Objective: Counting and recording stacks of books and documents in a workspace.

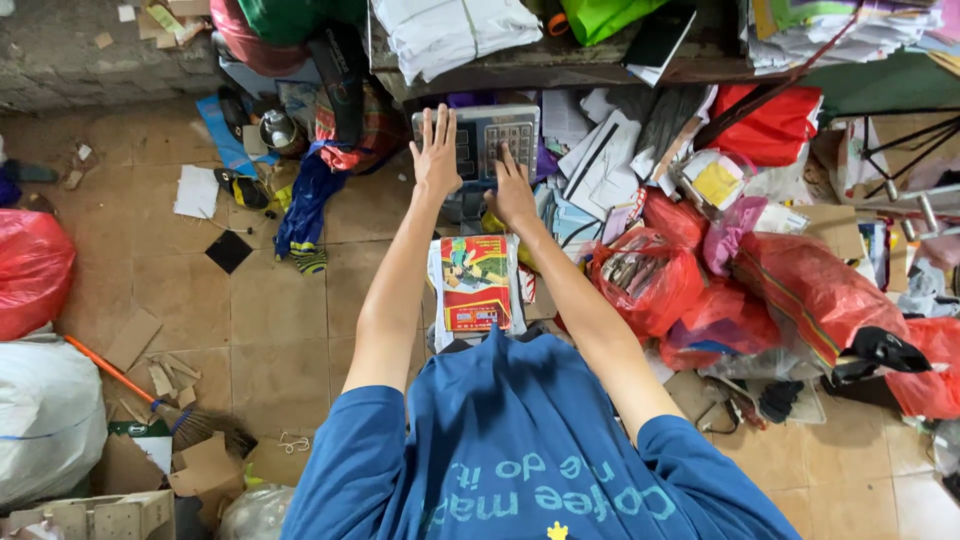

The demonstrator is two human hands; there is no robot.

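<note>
Both arms reached toward twelve o'clock, to a grey scale head (478,140) with a keypad at its right end. The left hand (436,152) lay flat with fingers spread and open, gripping nothing, palm against the head's left edge, seemingly to steady it. The right hand (513,190) had its fingers extended loosely, one fingertip down on the keypad as if pressing a key; it held nothing either. Just below the hands, at the centre, a stack of printed paper (475,285) topped by a red and green cover lay flat, apparently on the scale's platform, though the platform itself was hidden.

The floor (270,330) was worn tan tile, littered with cardboard scraps. Red bags (790,290) of scrap crowded three o'clock, another red bag (30,270) sat at nine, a broom (150,400) lay at eight, and paper bundles (450,35) sat on a shelf at twelve.
</note>
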